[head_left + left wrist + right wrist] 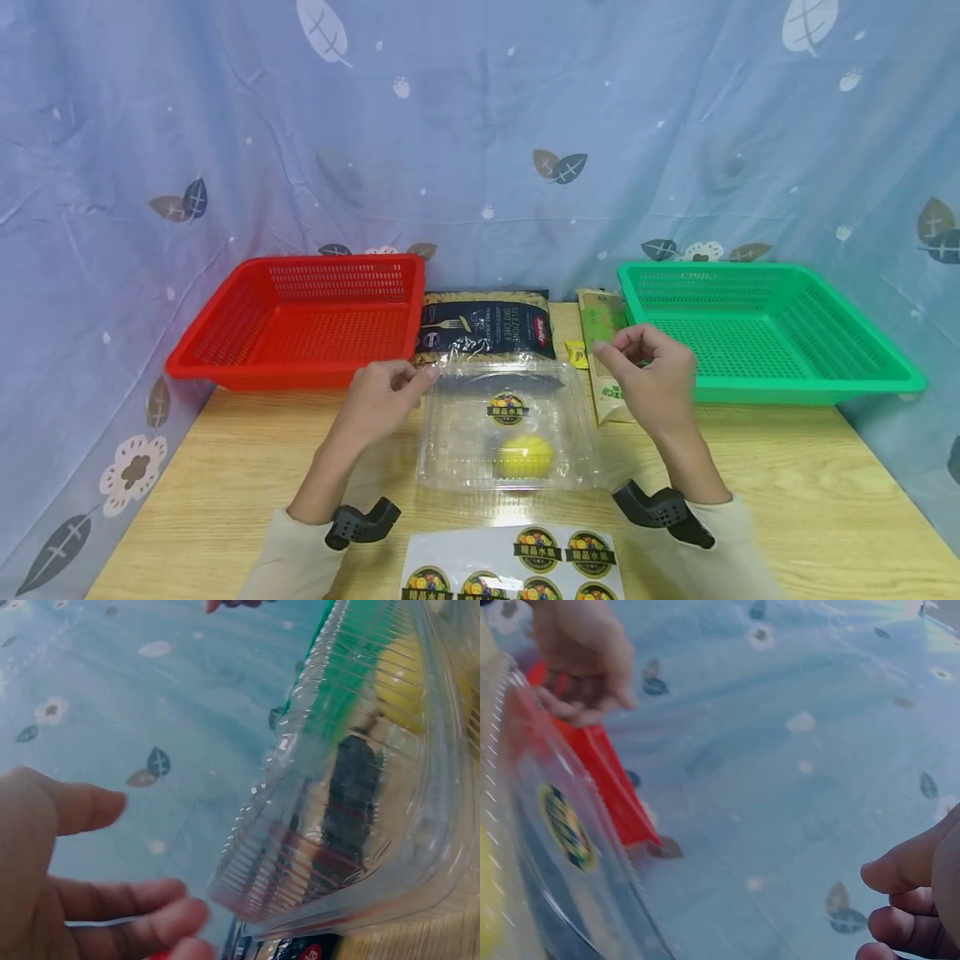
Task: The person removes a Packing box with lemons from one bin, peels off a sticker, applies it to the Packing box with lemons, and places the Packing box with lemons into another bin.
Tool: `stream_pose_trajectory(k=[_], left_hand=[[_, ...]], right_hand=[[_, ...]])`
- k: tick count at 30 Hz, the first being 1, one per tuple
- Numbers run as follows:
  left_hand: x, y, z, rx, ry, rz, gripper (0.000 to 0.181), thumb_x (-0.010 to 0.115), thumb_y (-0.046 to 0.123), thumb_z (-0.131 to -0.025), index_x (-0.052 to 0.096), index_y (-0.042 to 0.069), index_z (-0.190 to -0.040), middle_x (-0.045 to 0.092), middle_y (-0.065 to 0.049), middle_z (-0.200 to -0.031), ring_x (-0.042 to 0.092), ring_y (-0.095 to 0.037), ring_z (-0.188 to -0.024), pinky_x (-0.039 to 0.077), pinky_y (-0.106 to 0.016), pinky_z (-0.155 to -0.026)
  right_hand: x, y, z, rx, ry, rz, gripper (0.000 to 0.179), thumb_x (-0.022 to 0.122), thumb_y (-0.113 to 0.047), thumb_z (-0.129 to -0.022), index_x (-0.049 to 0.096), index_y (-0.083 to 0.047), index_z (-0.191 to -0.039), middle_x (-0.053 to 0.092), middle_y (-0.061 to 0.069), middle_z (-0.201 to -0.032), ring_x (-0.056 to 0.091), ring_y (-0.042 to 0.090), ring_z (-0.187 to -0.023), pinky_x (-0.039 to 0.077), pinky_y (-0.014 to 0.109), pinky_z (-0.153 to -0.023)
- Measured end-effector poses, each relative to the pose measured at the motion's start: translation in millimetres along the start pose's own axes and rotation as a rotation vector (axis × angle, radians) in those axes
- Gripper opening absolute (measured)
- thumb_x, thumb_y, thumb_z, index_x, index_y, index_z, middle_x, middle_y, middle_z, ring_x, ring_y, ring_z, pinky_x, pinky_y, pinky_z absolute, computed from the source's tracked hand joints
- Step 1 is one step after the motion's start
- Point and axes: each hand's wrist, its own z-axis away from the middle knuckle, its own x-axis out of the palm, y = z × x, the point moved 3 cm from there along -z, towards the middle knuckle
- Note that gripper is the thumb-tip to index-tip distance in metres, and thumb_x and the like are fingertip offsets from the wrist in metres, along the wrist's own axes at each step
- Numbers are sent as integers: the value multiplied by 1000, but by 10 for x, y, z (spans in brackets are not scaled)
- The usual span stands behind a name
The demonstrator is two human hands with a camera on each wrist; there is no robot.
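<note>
A clear plastic clamshell box [457, 450] lies closed on the table, with a round fruit sticker [507, 409] on its lid. Inside it, near the front, is a yellow rounded fruit [525, 457]. My left hand [386, 400] is by the box's far left corner; in the left wrist view its thumb and fingers stand apart with nothing between them. Beyond the box's right side, my right hand [654, 375] is raised in front of the green basket [772, 387], fingers loosely bent and holding nothing. A dark shape [352, 795] shows through the plastic; its kind is unclear.
A sheet of round stickers [465, 550] lies at the table's front edge. Behind the box are a pasta bag [487, 325], a small yellow packet [577, 354] and a brown-green packet [600, 321]. A red basket [300, 375] stands at the left.
</note>
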Motion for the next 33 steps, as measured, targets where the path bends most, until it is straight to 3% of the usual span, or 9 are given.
stream_pose_trajectory(k=[7,14,23,26,30,33], left_hand=[[16,-42,-4,-96,-128,-22,41,67,48,-94,74,9,-104,68,-7,-83,64,-25,-70,50,-34,-62],[47,-99,10,-148,-196,62,50,70,38,-94,65,0,-125,68,-10,-87,67,-26,-70,55,-36,-66],[115,-197,39,-237,-265,226,59,69,28,-94,50,-4,-140,64,-15,-99,68,-26,-71,61,-42,-68],[141,-207,37,-239,-286,258,65,69,25,-93,44,-5,-144,62,-16,-97,68,-25,-69,61,-42,-68],[173,-212,30,-255,-301,295,71,69,21,-92,36,-5,-149,62,-17,-97,67,-25,-68,61,-43,-67],[197,-209,17,-278,-323,318,75,69,20,-93,29,-2,-153,62,-17,-102,66,-26,-70,61,-43,-65]], right_hand=[[-283,254,-139,59,130,118,15,76,-11,-89,67,0,-84,57,-6,-68,52,6,-67,38,25,-60],[-603,591,-245,170,240,190,16,73,-17,-92,66,-2,-90,54,-12,-74,51,3,-70,38,25,-67],[-1065,874,-249,352,441,168,10,74,-20,-92,64,-22,-92,54,-18,-83,48,2,-68,40,22,-69],[-1212,949,-232,422,521,157,14,74,-21,-91,62,-27,-94,52,-19,-84,45,1,-69,38,22,-78],[-1389,1069,-192,548,600,121,21,74,-21,-91,59,-32,-99,48,-19,-86,40,-3,-82,33,23,-94],[-1471,1165,-152,626,645,34,26,74,-19,-90,56,-32,-102,44,-14,-89,37,-3,-87,34,22,-93]])
